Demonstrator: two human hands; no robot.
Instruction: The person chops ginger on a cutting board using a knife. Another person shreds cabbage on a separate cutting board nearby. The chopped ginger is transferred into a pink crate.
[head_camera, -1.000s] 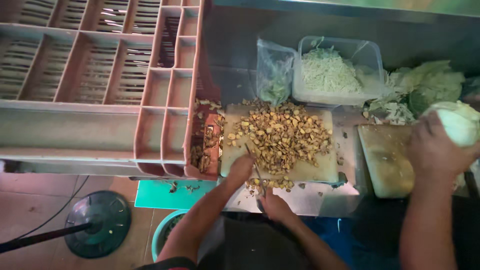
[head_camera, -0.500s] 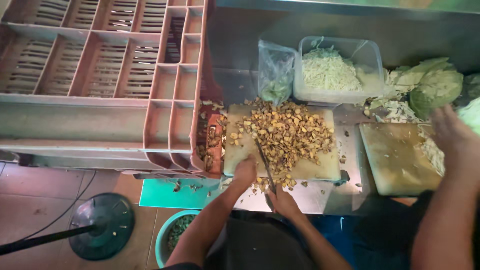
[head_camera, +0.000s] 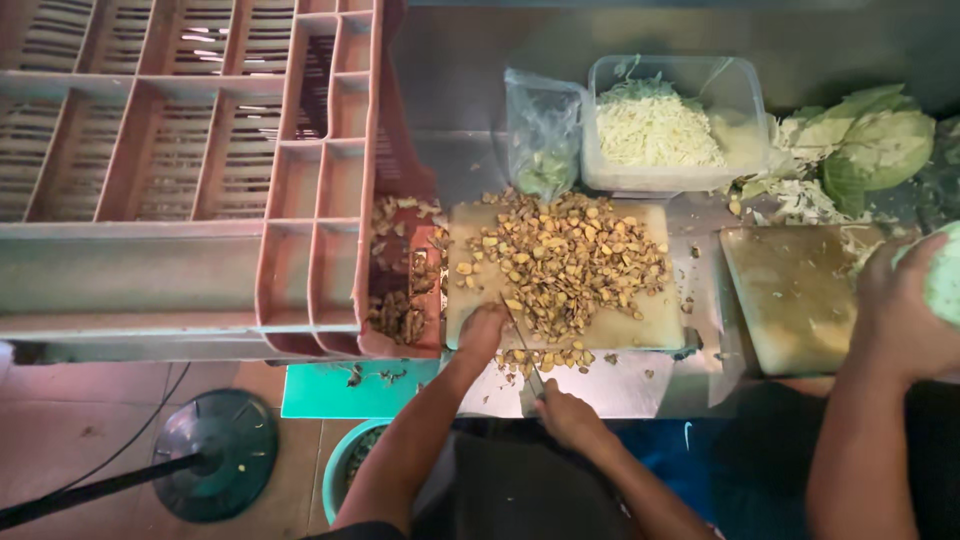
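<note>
Knife (head_camera: 522, 345) angled over cutting board's (head_camera: 640, 325) near edge, beside heaped chopped pieces (head_camera: 565, 260); light, stiff, sharp, best taken by handle; right hand (head_camera: 563, 412) closed around it; left hand (head_camera: 483, 328) resting flat, fingers loosely curled.

A pink crate (head_camera: 200, 180) stood left; a tub (head_camera: 745, 110) of shredded cabbage sat beside a plastic bag (head_camera: 545, 130) (cabbage leaves (head_camera: 870, 140) farther right), another board (head_camera: 795, 295) nearby.

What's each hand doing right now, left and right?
Left hand: flat on the cutting board, beside the chopped pieces, holding nothing.
Right hand: closed around the knife.
</note>
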